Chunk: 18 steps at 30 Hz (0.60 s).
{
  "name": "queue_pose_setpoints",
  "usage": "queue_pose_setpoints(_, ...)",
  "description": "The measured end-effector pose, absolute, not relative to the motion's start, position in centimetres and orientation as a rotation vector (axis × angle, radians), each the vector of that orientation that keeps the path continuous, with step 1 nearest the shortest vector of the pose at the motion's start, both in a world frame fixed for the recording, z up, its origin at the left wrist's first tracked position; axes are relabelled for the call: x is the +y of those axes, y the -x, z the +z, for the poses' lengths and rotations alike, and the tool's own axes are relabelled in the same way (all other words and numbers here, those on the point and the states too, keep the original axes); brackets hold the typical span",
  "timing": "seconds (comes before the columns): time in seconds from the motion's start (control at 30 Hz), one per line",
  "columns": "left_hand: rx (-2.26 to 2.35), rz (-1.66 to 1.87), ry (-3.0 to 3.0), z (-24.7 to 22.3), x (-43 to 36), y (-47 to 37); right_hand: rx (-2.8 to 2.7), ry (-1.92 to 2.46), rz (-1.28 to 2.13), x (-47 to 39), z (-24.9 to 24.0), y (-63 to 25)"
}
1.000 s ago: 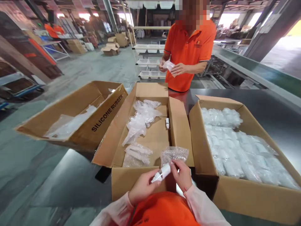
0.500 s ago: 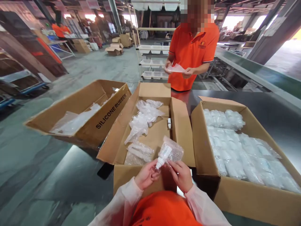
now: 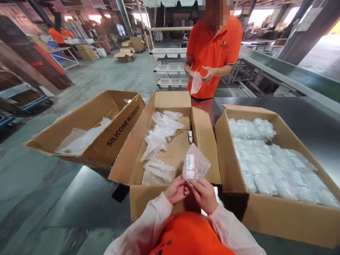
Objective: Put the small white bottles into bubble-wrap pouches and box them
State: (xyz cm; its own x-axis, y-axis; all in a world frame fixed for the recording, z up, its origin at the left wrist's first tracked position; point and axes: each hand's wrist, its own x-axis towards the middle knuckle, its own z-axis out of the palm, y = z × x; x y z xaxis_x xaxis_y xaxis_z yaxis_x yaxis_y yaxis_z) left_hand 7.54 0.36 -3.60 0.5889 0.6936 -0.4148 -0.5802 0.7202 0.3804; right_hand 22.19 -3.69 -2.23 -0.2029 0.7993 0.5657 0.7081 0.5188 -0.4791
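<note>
A white bottle lies inside a clear bubble-wrap bag, above the near edge of the middle cardboard box. My left hand pinches the bag's near edge from the left. On the right, my right hand has the same edge between thumb and fingers. Inside the middle box, clear bags with white bottles lie at the left, flat bubble-wrap bags at the near left, and a small white bottle by the right wall.
An open box at the right holds many wrapped bottles. The left box contains plastic sheets. Across the table, a person in an orange shirt holds a translucent bag. A black phone-like object lies left of the middle box.
The bottle has gone from partly sticking out of the bag to fully inside it. My left hand has moved right, to the bag's edge. The person opposite has turned their bag upright.
</note>
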Motion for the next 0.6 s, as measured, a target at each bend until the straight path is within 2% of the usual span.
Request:
queue_pose_setpoints(0.37,0.685,0.971,-0.232,-4.3,0.3,-9.8,-2.060,1.128,0.044,-2.9,-2.5,-21.5)
queue_pose_setpoints(0.6,0.679,0.999,-0.159,-5.2,0.3,-10.0,-1.885,1.391,0.050,-2.6,-2.7,-22.4)
